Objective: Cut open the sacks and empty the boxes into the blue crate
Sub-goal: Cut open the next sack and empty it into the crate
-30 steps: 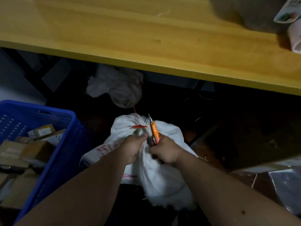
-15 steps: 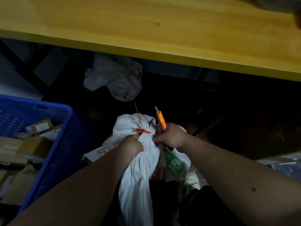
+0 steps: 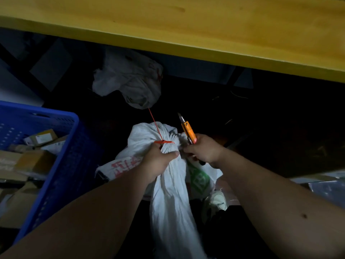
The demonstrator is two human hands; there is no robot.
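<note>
Sack (image 3: 168, 193), white and woven, is gripped at its gathered neck by the left hand (image 3: 158, 161), fingers and thumb wrapped tight around the bunched cloth just below the red zip tie (image 3: 164, 142). And the tie is seen cinched around the neck, its long tail (image 3: 154, 119) standing up and away from the knot. Just beside it, the right hand (image 3: 203, 150) is closed around an orange box cutter (image 3: 188, 130), the blade (image 3: 180, 117) extended and pointed upward, away from the person, near the puckered top of the sack but not shown touching it. Red lettering is visible on the sack's left side and a green printed patch on its right; neither can be read. The sack is found low down, below the yellow table (image 3: 186, 30). To the left, the blue crate (image 3: 61, 165) is seen with cardboard boxes (image 3: 35, 161) lying inside. Farther back, under the table, a second crumpled white sack (image 3: 128, 81) is visible in the dark.
</note>
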